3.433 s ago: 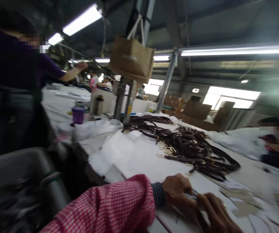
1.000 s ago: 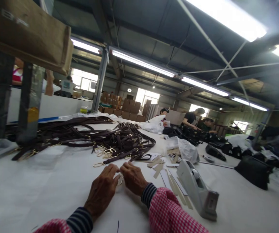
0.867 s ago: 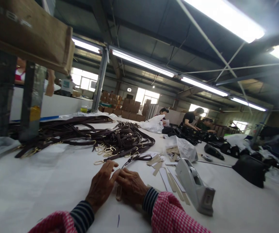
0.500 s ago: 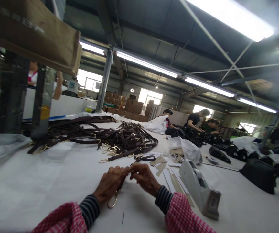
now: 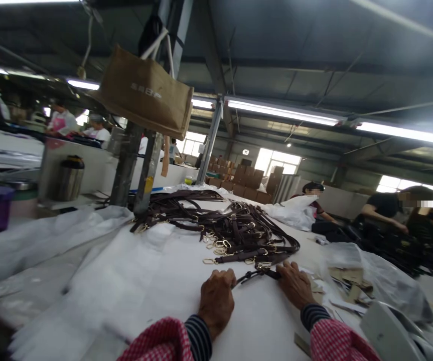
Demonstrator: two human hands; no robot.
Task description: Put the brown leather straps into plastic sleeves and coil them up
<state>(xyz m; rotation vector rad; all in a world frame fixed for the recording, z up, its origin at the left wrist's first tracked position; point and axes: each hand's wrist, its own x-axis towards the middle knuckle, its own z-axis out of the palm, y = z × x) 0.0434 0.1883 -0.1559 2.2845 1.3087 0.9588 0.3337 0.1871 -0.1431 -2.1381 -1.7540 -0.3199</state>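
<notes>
A thin dark brown strap (image 5: 253, 275) stretches between my two hands, just above the white table surface. My left hand (image 5: 216, 299) is closed in a fist round its near left end. My right hand (image 5: 294, 284) grips the strap's other end, fingers bent over it, close to the pile. Right behind my hands lies a tangled heap of dark brown straps (image 5: 235, 225) with gold-coloured metal clasps (image 5: 222, 244). The strap ends inside my hands are hidden.
At right stand a pale tape dispenser (image 5: 389, 328) and a clear plastic bag (image 5: 385, 271) with beige strips. White sheeting (image 5: 88, 225) covers the left. A brown bag (image 5: 144, 93) hangs on a metal post (image 5: 124, 170). Co-workers (image 5: 393, 215) sit at far right.
My hands have moved apart, drawing the strap out between them; before, they were together over it. The view has turned left, so the dispenser sits farther right.
</notes>
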